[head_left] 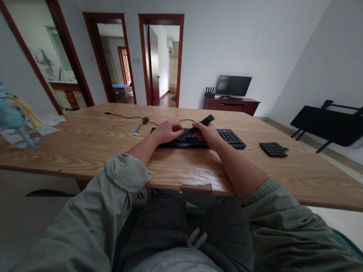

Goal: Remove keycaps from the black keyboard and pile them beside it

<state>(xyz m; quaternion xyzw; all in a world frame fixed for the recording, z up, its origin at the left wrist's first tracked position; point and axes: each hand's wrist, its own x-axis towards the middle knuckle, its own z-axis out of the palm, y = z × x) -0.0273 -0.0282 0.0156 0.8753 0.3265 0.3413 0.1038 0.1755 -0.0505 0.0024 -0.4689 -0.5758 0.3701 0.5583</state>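
Black keyboard (189, 143) lies flat on wooden counter (87, 144), mid-span between left and right edges, set back from the near edge. Left hand (168, 131) is over the keyboard's left part, fingers curled, thumb and forefinger close together; cannot tell if they pinch anything. Right hand (208, 133) is above the keyboard, right of the left hand, fingers closed around a black stick (207, 120), tilted, upper end toward the counter's far right corner. Cable (145, 120) runs behind the keyboard toward the far left corner, bunched partway. Small blue-and-white tool (137, 129) lies just left of the keyboard, near the cable. Black flat pieces (273, 149) lie to the right of the keyboard, toward the counter's right edge. By the left edge: turquoise item (4, 106), blurred, with yellow cord (31, 115). Beyond the far edge, monitor (234, 86) stands on dark red cabinet (231, 105).
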